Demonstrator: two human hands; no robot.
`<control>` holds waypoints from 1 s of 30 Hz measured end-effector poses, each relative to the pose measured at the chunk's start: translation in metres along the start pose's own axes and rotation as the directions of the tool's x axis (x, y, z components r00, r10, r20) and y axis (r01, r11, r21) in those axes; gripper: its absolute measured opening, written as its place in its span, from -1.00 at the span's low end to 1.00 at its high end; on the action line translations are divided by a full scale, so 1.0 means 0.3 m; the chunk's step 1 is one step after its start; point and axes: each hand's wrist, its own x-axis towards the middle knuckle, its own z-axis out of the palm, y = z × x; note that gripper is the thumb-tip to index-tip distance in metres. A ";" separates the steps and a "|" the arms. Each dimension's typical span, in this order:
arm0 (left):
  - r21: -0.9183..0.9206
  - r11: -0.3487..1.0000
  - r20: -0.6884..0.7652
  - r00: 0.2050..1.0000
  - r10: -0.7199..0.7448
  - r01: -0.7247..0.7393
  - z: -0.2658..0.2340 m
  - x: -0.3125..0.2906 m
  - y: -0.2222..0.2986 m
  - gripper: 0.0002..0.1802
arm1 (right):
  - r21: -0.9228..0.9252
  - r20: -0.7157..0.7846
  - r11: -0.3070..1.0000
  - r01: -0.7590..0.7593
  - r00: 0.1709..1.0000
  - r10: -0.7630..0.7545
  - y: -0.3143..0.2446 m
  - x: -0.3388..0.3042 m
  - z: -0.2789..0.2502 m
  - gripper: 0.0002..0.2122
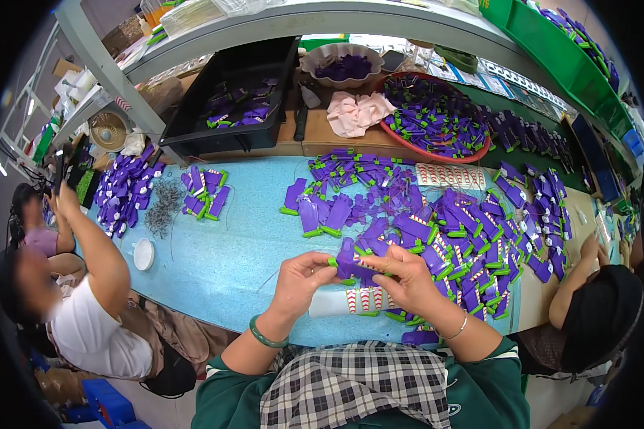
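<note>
Between my two hands is a purple plastic part (346, 263) with a bright green end, lifted above the blue table. The thumb and fingers of my left hand (300, 282) pinch its green left end. My right hand (410, 281) is closed at the part's other side, where a small red-and-white striped sticker shows by the fingertips; the fingers hide part of it. Just below lies a white sticker strip (328, 303) with several striped stickers. A big heap of similar purple and green parts (472, 243) lies beside my right hand.
Behind are a black bin (186, 136), a red basket (488, 151) of parts, a white bowl (320, 51) and a pink cloth (358, 113). Another sticker sheet (447, 176) lies behind the heap. A small white cup (144, 254) stands left. Co-workers sit at both sides; a shelf (286, 27) runs overhead.
</note>
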 end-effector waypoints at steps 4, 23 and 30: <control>0.312 0.944 0.135 0.979 -0.155 0.106 0.015 -0.047 -0.037 -0.83 | -0.073 0.320 0.997 -0.035 0.946 0.057 -0.002 -0.013 -0.036 -0.65; 0.666 0.638 0.348 0.918 0.191 -0.386 0.025 -0.067 0.116 -0.80 | -0.091 0.597 0.898 0.430 0.745 -0.296 -0.033 0.199 -0.002 -0.84; 0.270 0.943 0.031 0.981 0.193 -0.194 -0.073 -0.072 0.156 -0.86 | -0.705 0.350 0.583 0.405 0.913 -0.211 0.226 0.435 -0.074 -0.93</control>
